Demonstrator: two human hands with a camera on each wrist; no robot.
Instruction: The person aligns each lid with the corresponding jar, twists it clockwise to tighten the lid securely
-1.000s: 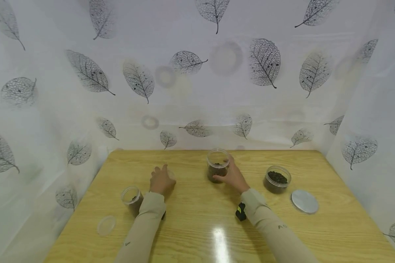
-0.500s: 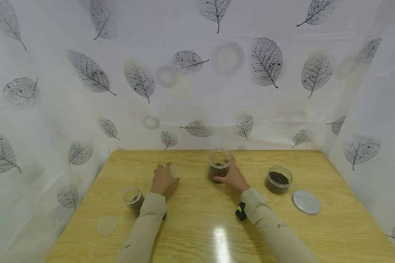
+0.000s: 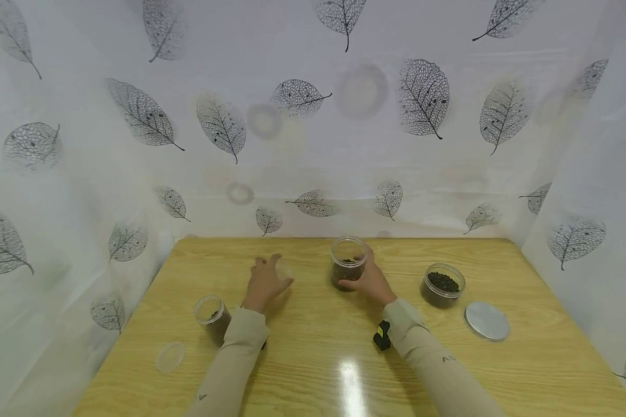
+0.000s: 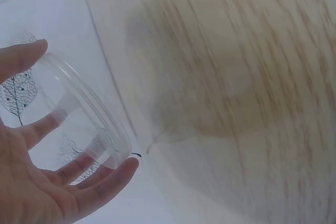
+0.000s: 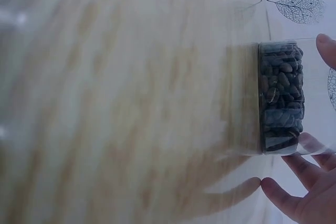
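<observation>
My left hand [image 3: 263, 284] grips a clear round plastic lid [image 4: 107, 114] by its edge. In the left wrist view the thumb is at one side of the rim and the fingers are spread around the other. Right of it, toward the back of the table, my right hand [image 3: 371, 282] holds a clear jar [image 3: 347, 250] around its side. This jar stands upright without a lid. Dark bean-like pieces [image 5: 283, 95] fill its lower part, and the right fingers [image 5: 283, 198] reach round it in the right wrist view.
Left of the left forearm stands another open clear jar [image 3: 209, 310] with dark contents, near a clear lid [image 3: 170, 357] lying flat. To the right, a low tub [image 3: 441, 285] of dark pieces stands beside a silver lid [image 3: 486, 321]. A leaf-print curtain surrounds the wooden table [image 3: 313, 359].
My left hand has moved a little to the right, toward the jar, with the clear lid in it. The right hand and its jar have stayed in place.
</observation>
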